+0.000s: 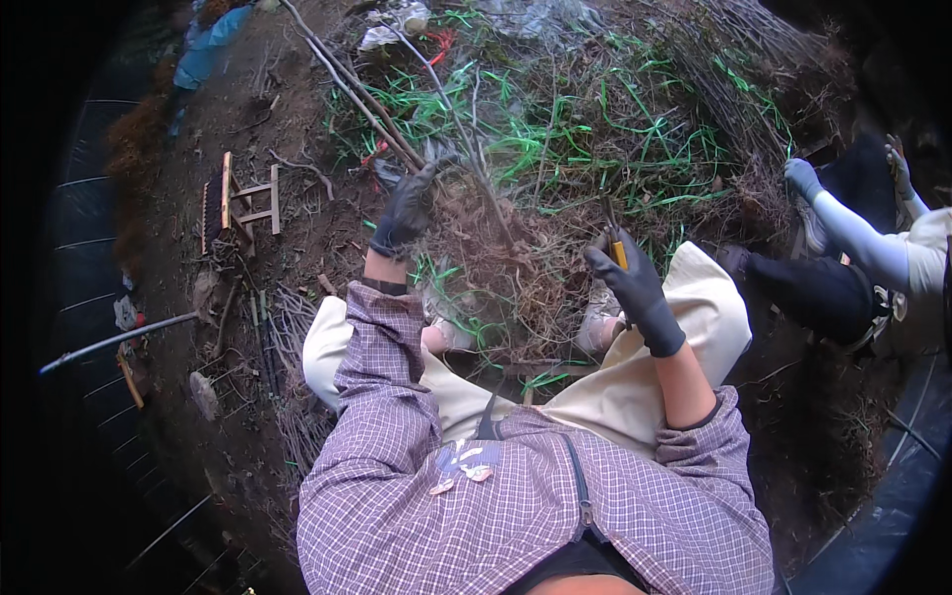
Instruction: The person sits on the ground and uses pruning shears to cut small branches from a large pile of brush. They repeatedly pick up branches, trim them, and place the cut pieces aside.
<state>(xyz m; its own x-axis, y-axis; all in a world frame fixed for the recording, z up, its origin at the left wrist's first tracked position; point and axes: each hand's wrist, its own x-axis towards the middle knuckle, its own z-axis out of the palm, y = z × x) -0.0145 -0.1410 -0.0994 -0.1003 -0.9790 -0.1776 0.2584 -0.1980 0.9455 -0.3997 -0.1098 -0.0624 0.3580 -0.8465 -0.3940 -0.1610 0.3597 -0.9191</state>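
My left hand (405, 210), in a dark glove, is closed round the lower part of long bare woody stems (359, 94), which slant up to the far left. In my right hand (640, 288), also gloved, is a small yellow-handled tool (619, 252) with a dark narrow tip pointing away from me; its exact kind is hard to make out. Between my hands lies a heap of tangled brown roots (496, 248), from which another thin stem (486, 188) rises. Bright green plastic strips (565, 129) are strewn over the heap's far side.
A small wooden stool (253, 206) lies tipped over on bare soil at left. A metal pole (119, 342) juts from the left. Bundled branches (734, 109) are piled at the far right. A co-worker's pale-gloved hand (801, 178) is at the right, beside that pile.
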